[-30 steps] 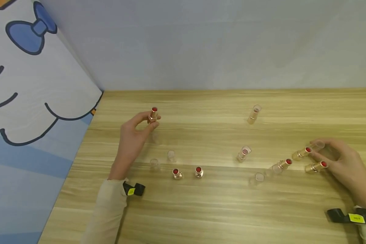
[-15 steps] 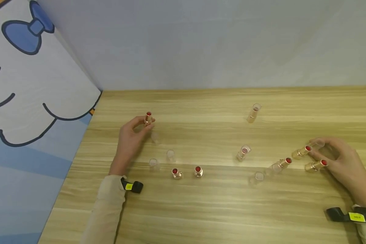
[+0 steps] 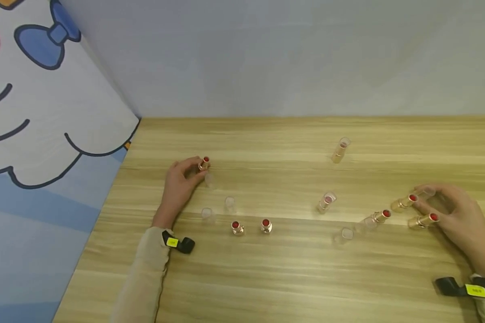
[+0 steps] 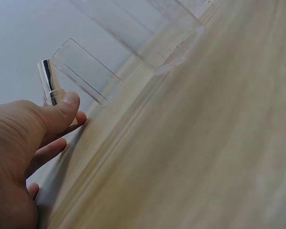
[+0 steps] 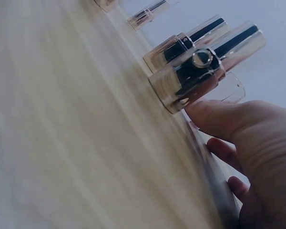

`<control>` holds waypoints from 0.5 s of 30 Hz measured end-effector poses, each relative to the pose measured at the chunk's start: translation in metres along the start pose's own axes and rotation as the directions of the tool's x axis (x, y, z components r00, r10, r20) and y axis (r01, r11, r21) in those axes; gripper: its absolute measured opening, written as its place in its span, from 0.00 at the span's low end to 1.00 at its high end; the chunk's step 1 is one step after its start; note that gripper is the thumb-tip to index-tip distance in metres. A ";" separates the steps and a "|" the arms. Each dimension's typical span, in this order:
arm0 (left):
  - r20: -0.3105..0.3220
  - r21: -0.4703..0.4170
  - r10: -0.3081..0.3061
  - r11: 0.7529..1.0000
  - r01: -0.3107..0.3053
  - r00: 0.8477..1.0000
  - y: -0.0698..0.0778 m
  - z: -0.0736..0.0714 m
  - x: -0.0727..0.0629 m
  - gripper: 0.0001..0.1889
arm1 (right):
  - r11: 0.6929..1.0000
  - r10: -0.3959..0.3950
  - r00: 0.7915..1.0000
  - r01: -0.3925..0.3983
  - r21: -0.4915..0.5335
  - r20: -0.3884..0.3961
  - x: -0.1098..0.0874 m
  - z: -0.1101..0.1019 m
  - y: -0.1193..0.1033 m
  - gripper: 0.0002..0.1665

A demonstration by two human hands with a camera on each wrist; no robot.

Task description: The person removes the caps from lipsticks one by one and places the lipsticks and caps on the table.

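My left hand (image 3: 179, 186) pinches an uncapped red lipstick (image 3: 204, 163) between thumb and fingers, upright and low over the table. In the left wrist view its gold upper tube (image 4: 48, 78) rises above the thumb, beside a clear cap (image 4: 86, 69). At the right, my right hand (image 3: 458, 220) holds a clear lipstick cap (image 3: 427, 192) between thumb and index finger. Two uncapped lipsticks stand by that thumb, a farther lipstick (image 3: 404, 203) and a nearer lipstick (image 3: 423, 220). The right wrist view shows the cap (image 5: 234, 88) partly hidden behind the thumb.
Two uncapped lipsticks (image 3: 266, 225) stand left of centre, near loose clear caps (image 3: 229, 202). Capped lipsticks (image 3: 326, 202) stand right of centre and farther back. Another uncapped lipstick (image 3: 381, 216) and a clear cap (image 3: 346, 233) stand nearer my right hand. A pale wall (image 3: 291, 58) backs the wooden table.
My left hand has lowered the lipstick toward the table, close to the rear left clear cap. My right hand has stayed in place with the cap.
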State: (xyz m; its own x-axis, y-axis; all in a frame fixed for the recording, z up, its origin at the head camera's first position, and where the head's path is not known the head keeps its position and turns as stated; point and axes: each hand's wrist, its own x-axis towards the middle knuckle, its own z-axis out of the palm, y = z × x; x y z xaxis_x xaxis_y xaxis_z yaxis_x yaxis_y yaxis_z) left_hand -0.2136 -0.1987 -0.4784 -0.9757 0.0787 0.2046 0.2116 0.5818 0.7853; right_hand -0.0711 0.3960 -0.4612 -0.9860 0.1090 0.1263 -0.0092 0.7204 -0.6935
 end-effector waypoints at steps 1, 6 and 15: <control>0.001 0.008 0.004 1.000 -0.004 1.000 0.000 0.000 0.000 0.18 | 1.000 0.004 1.000 -0.004 0.000 0.002 0.000 0.000 0.000 0.18; 0.024 0.025 0.014 1.000 -0.014 1.000 -0.002 0.001 -0.002 0.18 | 1.000 0.013 1.000 -0.013 -0.012 0.001 -0.001 0.001 0.001 0.17; 0.046 0.028 0.041 0.999 -0.042 0.998 -0.002 0.001 0.000 0.20 | 1.000 0.010 1.000 -0.010 -0.018 -0.009 -0.001 0.000 0.003 0.16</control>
State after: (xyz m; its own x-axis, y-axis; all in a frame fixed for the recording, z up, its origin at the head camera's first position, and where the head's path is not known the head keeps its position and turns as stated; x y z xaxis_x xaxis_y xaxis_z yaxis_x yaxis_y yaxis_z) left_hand -0.2137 -0.1990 -0.4807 -0.9679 0.1396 0.2090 0.2506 0.6003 0.7595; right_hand -0.0704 0.3978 -0.4635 -0.9845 0.1218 0.1259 0.0033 0.7312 -0.6821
